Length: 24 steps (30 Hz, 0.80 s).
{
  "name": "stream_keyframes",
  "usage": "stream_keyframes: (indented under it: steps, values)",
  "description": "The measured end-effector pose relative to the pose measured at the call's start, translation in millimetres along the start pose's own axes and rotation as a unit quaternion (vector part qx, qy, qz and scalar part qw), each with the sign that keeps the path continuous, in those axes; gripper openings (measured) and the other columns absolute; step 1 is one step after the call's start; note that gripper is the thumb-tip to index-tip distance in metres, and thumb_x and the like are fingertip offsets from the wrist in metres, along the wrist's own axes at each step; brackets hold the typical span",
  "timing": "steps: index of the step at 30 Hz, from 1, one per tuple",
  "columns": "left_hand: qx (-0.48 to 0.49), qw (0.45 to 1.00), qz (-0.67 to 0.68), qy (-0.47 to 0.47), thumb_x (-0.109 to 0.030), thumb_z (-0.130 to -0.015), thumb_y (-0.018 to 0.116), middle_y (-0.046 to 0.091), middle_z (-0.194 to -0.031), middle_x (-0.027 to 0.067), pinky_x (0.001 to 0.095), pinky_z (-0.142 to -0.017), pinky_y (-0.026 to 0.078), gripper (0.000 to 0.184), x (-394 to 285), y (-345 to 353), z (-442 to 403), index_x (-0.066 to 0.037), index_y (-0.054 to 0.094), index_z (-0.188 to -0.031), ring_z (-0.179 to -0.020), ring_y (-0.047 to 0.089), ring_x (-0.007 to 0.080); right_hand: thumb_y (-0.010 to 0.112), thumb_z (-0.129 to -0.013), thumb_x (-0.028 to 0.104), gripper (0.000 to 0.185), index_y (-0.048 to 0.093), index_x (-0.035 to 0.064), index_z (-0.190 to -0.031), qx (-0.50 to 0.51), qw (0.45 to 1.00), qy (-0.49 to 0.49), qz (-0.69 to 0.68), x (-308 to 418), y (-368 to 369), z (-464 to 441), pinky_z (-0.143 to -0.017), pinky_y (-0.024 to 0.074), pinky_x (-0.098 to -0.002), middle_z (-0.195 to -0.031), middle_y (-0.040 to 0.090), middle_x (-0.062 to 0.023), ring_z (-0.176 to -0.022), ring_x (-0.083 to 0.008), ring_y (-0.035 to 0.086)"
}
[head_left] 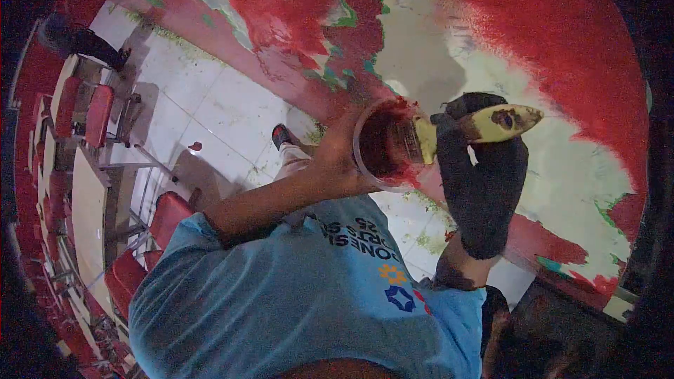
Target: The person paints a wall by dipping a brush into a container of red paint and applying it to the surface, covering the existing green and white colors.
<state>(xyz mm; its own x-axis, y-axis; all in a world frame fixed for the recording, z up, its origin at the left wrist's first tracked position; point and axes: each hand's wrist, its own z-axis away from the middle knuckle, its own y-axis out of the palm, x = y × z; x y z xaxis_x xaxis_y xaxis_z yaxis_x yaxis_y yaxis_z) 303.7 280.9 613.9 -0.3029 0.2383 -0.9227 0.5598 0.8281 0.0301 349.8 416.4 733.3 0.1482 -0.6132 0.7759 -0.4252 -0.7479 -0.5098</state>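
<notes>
Holding a clear cup (pixel 365 165) of dark red paint (pixel 382 139) before the wall (pixel 414 35), with the grip of the bare left hand (pixel 340 151) curled round its side. Pinching a brush (pixel 495 125) by its yellow handle in the gloved right hand (pixel 484 179), with bristles (pixel 407 139) at the cup's mouth. Looking only partly done: red over broad areas (pixel 519 21) and along the wall's lower edge, yet pale in large patches (pixel 597 161), with green traces (pixel 344 15) besides. Leaving those, apparently, as the uncovered remainder.
</notes>
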Motion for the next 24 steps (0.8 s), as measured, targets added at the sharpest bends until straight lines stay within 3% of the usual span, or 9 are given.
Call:
stream_keyframes:
  steps: [10,12,13,16,17,18,20,22,24]
  values:
    - [-0.013,0.999,0.035,-0.005,-0.027,-0.049,0.081,0.043,-0.116,0.0123,0.0358,-0.093,0.034,0.089,-16,4,-4,-0.002,0.032,-0.119,-0.106,0.045,0.0242,0.06,-0.072,0.008,0.014,0.055,0.0017,-0.083,-0.032,0.996,-0.004,0.08,-14,-23,2,-0.067,0.044,-0.0285,-0.081,0.058,-0.0111,-0.075,-0.0198,0.058]
    - [-0.005,1.0,0.003,0.004,-0.026,-0.049,0.081,0.044,-0.114,0.0115,0.0359,-0.092,0.035,0.089,-21,2,-5,-0.002,0.033,-0.119,-0.105,0.045,0.0239,0.055,-0.079,0.011,0.018,0.051,-0.0004,-0.092,-0.081,0.996,0.044,-0.002,-22,-28,1,-0.059,0.0436,-0.0242,-0.082,0.055,-0.007,-0.07,-0.0119,0.053]
    - [-0.005,1.0,0.002,0.005,-0.026,-0.049,0.081,0.044,-0.114,0.0115,0.0359,-0.092,0.035,0.089,-18,1,-4,-0.002,0.033,-0.119,-0.105,0.045,0.0239,0.054,-0.08,0.012,0.019,0.051,-0.0005,-0.093,-0.152,0.982,0.086,-0.074,-22,-24,4,-0.06,0.0427,-0.0248,-0.084,0.056,-0.0081,-0.072,-0.012,0.053]
    - [-0.039,0.997,-0.065,0.022,-0.026,-0.048,0.082,0.044,-0.113,0.0119,0.0356,-0.092,0.036,0.089,-9,-1,-1,-0.002,0.033,-0.119,-0.106,0.045,0.0235,0.053,-0.079,0.009,0.025,0.05,-0.001,-0.102,-0.149,0.942,0.153,-0.258,-35,-29,11,-0.065,0.0431,-0.0269,-0.087,0.056,-0.0098,-0.077,-0.0143,0.053]
    - [-0.051,0.997,-0.054,0.02,-0.026,-0.047,0.082,0.044,-0.113,0.0126,0.0355,-0.091,0.036,0.09,-9,-1,-2,-0.001,0.033,-0.119,-0.106,0.045,0.0235,0.051,-0.078,0.006,0.032,0.048,-0.0002,-0.109,-0.099,0.993,0.05,0.049,-46,-31,20,-0.069,0.0432,-0.0295,-0.091,0.056,-0.0106,-0.083,-0.0174,0.052]
    - [-0.062,0.997,-0.043,0.019,-0.026,-0.047,0.082,0.044,-0.113,0.0133,0.0355,-0.091,0.037,0.09,-9,-1,-3,-0.001,0.034,-0.118,-0.106,0.045,0.0235,0.051,-0.078,0.006,0.032,0.048,-0.0002,-0.109,-0.1,0.993,0.048,0.049,-54,-32,24,-0.069,0.0432,-0.0295,-0.091,0.056,-0.0106,-0.083,-0.0174,0.052]
    - [-0.063,0.997,-0.047,0.021,-0.027,-0.047,0.082,0.044,-0.113,0.0136,0.0354,-0.091,0.037,0.09,-10,-1,-4,-0.001,0.033,-0.118,-0.106,0.045,0.0235,0.05,-0.077,0.004,0.037,0.047,0.0013,-0.114,-0.093,0.925,-0.112,0.35,-66,-32,31,-0.073,0.0421,-0.0303,-0.094,0.056,-0.0113,-0.088,-0.0192,0.052]
    - [-0.063,0.996,-0.053,0.024,-0.029,-0.047,0.082,0.044,-0.114,0.0141,0.0352,-0.09,0.038,0.091,-11,-1,-7,-0.001,0.033,-0.119,-0.105,0.046,0.0233,0.049,-0.078,0.004,0.036,0.048,0.0013,-0.114,-0.135,0.946,-0.098,0.277,-70,-22,38,-0.068,0.0416,-0.0272,-0.088,0.055,-0.0088,-0.077,-0.0151,0.052]
    - [-0.061,0.996,-0.058,0.029,-0.031,-0.047,0.082,0.045,-0.114,0.0146,0.035,-0.09,0.038,0.092,-12,-1,-10,0.0,0.032,-0.119,-0.104,0.047,0.0232,0.049,-0.077,0.002,0.039,0.045,0.0018,-0.116,-0.115,0.983,0.035,0.14,-73,-20,45,-0.062,0.0401,-0.0241,-0.076,0.051,-0.0048,-0.064,-0.0111,0.047]
